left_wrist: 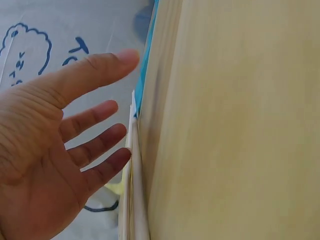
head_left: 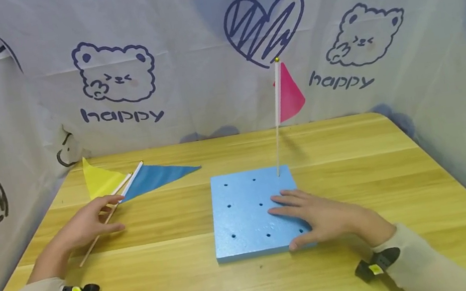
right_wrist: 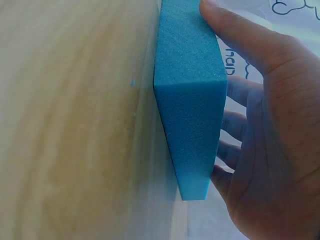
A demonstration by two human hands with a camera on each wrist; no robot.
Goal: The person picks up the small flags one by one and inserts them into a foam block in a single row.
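A light blue foam block point(head_left: 245, 220) with rows of small holes lies on the table. A pink flag point(head_left: 289, 93) stands upright, its stick in a hole at the block's back right. My right hand point(head_left: 326, 214) rests over the block's right side, fingers spread; in the right wrist view its thumb lies at the block's edge. At the left, a blue flag point(head_left: 155, 177) and a yellow flag point(head_left: 101, 179) lie on the table with their sticks side by side. My left hand point(head_left: 85, 222) hovers at these sticks, thumb and fingers apart, fingertips right beside the blue flag's sleeve.
The wooden table point(head_left: 168, 288) reaches back to a white curtain point(head_left: 193, 70) printed with bears and hearts. The curtain also hangs at both sides. Each wrist wears a small black camera on a strap.
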